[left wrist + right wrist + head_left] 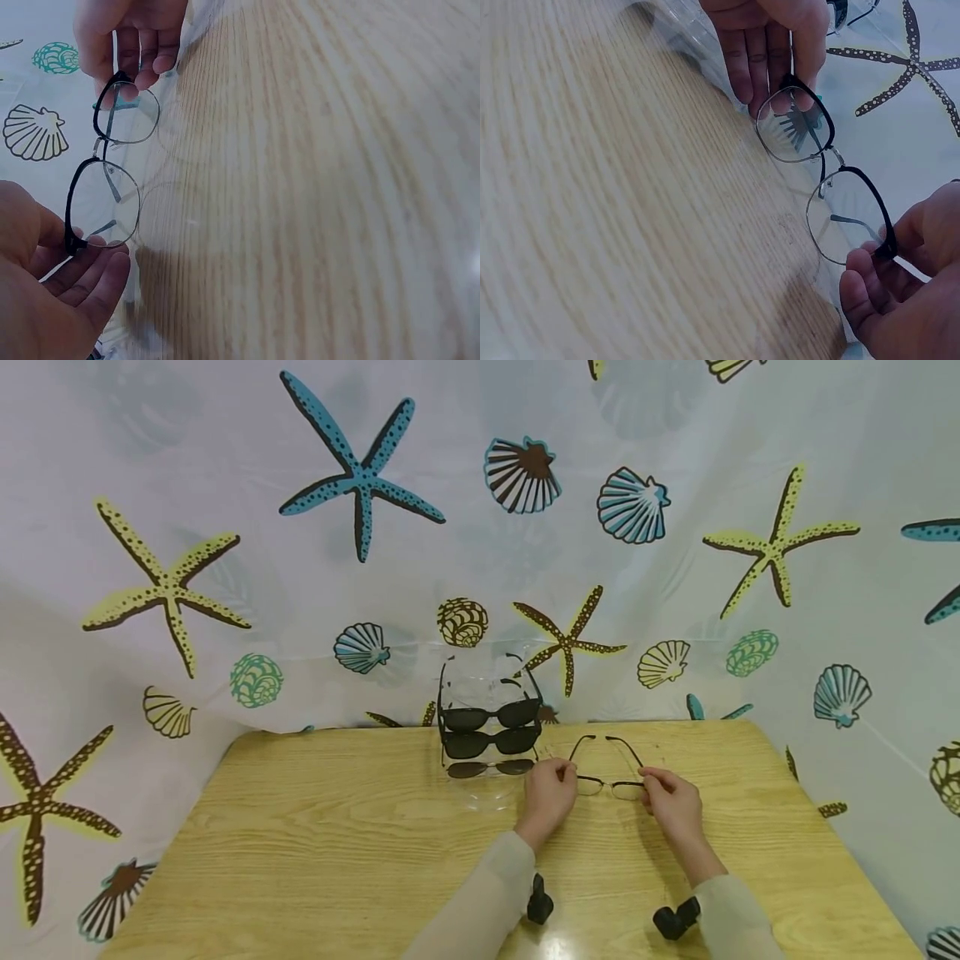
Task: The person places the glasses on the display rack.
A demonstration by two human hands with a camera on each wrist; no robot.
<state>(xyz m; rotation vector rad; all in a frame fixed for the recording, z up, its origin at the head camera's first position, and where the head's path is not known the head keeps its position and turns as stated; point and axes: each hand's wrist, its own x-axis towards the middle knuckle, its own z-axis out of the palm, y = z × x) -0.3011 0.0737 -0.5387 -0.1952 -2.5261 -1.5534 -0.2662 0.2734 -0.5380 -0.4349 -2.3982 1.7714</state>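
A pair of eyeglasses (627,790) with clear lenses, dark upper rims and thin wire lower rims is held over the table between both hands, its temples unfolded and pointing away from me. My left hand (550,793) pinches the left corner of the frame near the hinge. At the opposite corner, my right hand (675,802) grips with thumb and fingers. Both wrist views show the same eyeglasses (139,196) with fingertips at each end of the front (833,146). Just left of my left hand stands a clear rack (487,802) bearing three pairs of dark sunglasses (517,741).
The wooden table (322,843) reaches back to a white curtain (420,577) printed with starfish and shells. Two small black devices (539,906) show by the wrists, beside the light sleeves (480,893).
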